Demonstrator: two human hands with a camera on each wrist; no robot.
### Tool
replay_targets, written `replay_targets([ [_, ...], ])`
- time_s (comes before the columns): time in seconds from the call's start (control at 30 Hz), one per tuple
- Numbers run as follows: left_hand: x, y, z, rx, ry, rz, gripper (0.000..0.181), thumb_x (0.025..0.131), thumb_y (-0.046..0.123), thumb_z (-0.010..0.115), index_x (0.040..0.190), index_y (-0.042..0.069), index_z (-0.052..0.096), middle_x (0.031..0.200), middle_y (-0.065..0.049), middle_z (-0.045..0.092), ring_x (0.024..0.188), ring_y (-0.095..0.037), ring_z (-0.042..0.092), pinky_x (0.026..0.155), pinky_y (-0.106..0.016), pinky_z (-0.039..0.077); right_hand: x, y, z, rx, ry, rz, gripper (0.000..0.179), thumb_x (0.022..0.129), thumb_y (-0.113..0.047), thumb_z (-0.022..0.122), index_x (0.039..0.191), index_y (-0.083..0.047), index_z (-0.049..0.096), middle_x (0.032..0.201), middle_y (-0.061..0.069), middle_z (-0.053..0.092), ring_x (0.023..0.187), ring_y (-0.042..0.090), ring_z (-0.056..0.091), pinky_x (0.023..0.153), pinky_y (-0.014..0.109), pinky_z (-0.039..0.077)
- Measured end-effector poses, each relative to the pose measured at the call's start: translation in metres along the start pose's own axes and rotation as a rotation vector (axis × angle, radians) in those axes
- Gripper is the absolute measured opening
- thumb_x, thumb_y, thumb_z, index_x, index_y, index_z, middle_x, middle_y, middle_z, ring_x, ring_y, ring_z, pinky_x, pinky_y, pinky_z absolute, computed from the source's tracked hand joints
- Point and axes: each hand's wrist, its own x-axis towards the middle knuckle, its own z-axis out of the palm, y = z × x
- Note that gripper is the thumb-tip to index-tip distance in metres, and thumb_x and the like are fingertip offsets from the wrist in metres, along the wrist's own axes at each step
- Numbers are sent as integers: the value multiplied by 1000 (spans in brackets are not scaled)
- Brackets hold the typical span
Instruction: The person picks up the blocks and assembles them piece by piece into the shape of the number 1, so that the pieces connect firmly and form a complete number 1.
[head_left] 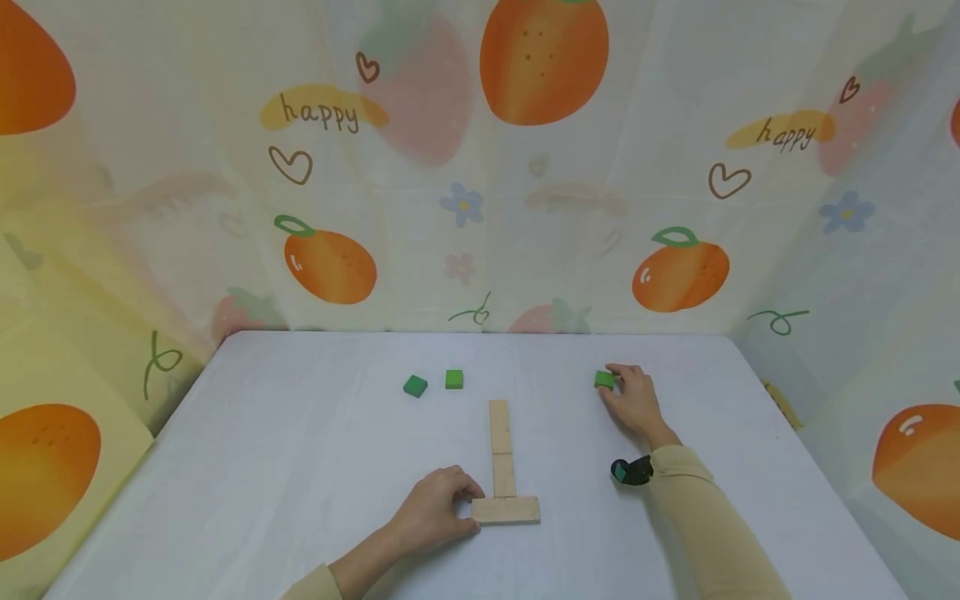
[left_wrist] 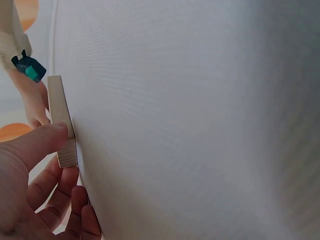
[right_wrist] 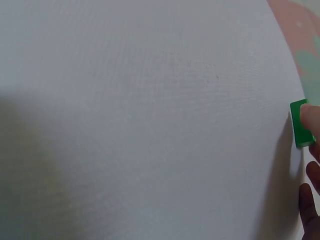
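On the white table three pale wooden blocks form an upside-down T: two blocks end to end make the stem (head_left: 500,442), and a third wooden block (head_left: 512,510) lies crosswise at the near end. My left hand (head_left: 431,512) pinches the left end of that crosswise block between thumb and fingers, and the thumb lies along its side in the left wrist view. Farther off at the right, my right hand (head_left: 636,406) pinches a small green block (head_left: 603,380). In the right wrist view the thumb presses on the face of this green block (right_wrist: 298,131).
Two more green blocks stand near the far side: a darker, turned one (head_left: 415,386) and a lighter one (head_left: 453,380). A fruit-printed curtain (head_left: 525,208) rises behind the table edge. A black wrist camera (head_left: 632,472) juts from the right wrist over the table.
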Motion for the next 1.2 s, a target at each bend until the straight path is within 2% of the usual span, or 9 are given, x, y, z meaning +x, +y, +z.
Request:
replay_targets([
  [0.23,0,0,0,-1,1,6,28,64,19,81,88,20,67,80,16,55,76,-3,46,67,-22,41,2,1,0,-15,-5,13,43,83,-12,61,120,7,53,114,28,54,105,41,48,92,52,35],
  [0.47,0,0,0,-7,4,9,28,64,18,81,88,20,67,80,15,55,76,-2,46,67,-22,41,4,1,2,-18,26,-20,37,82,-8,63,115,8,56,108,26,58,100,38,51,89,50,36],
  [0.73,0,-2,1,-2,9,15,28,63,19,81,88,20,67,80,15,55,76,-3,46,67,-22,41,3,-1,2,-22,37,-21,32,82,-9,63,109,7,60,104,25,59,96,37,53,85,49,40],
  [1.2,0,-2,2,-9,10,15,29,63,19,82,88,20,67,79,15,54,76,-3,46,67,-21,41,4,-1,3,-21,35,-8,31,84,-10,61,111,6,59,105,26,58,96,37,53,84,49,40],
])
